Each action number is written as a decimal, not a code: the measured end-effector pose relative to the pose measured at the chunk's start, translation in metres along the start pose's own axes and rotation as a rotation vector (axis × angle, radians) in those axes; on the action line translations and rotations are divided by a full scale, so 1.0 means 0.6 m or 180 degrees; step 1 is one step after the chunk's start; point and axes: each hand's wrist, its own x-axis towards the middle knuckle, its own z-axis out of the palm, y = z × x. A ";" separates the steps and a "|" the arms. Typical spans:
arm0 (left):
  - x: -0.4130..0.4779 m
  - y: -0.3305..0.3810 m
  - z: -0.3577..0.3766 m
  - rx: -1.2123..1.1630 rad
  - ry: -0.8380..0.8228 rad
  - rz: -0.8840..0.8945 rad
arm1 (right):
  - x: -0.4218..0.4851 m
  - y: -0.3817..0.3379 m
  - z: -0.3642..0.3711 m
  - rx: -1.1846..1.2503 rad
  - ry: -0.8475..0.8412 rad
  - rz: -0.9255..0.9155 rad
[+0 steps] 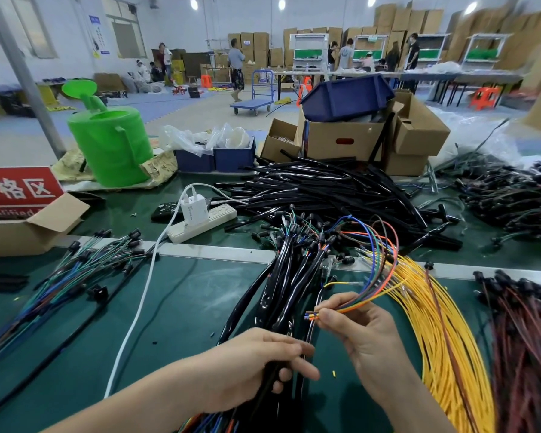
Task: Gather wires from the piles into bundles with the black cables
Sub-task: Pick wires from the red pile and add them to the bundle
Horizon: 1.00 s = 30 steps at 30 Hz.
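- The left hand (256, 364) is nearest; its fingers are curled around a bundle of black cables (281, 289) lying on the green table (181, 307).
- The right hand (359, 332) pinches a small group of coloured wires (356, 303) between thumb and fingers, their ends just above the bundle.
- These wires arc up and back over the cable heads.
- To the right lies a pile of yellow wires (444, 339), and beside it a pile of dark red wires (525, 339).
- At the left is a pile of green and blue wires (85, 270).
- Farther back are a white power strip (203, 221) with a charger, a heap of black tubes (325, 189), a green watering can (113, 145) and cardboard boxes (372, 135).
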 end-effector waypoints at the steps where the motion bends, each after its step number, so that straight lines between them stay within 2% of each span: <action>1: -0.003 0.003 -0.001 -0.0092 -0.0062 -0.0020 | 0.000 0.000 0.000 0.0021 0.0013 0.0012; 4: -0.018 0.010 -0.007 -0.0152 -0.0343 0.0157 | -0.001 0.000 -0.001 0.0115 0.0018 0.0043; 7: -0.033 0.010 -0.004 0.0323 -0.0467 0.0260 | -0.001 0.000 0.000 0.0240 0.0047 0.0092; 11: -0.033 0.023 -0.003 0.0761 -0.0033 0.0618 | 0.000 -0.001 0.003 0.0378 0.0096 0.0153; 16: -0.051 0.074 0.000 0.0671 0.0127 0.0916 | 0.001 -0.002 0.004 0.0603 0.0169 0.0176; 19: -0.068 0.102 0.008 0.1042 0.0392 0.1209 | 0.000 -0.004 0.003 0.0641 0.0203 0.0214; 24: -0.088 0.151 0.001 0.2140 0.0887 0.2218 | 0.000 -0.006 0.002 0.0707 0.0274 0.0275; 27: -0.078 0.143 0.008 0.2464 0.0906 0.2089 | 0.001 -0.007 0.003 0.0861 0.0280 0.0244; 30: -0.056 0.110 0.020 0.2108 0.0703 0.1661 | 0.002 -0.010 0.003 0.1126 0.0309 0.0217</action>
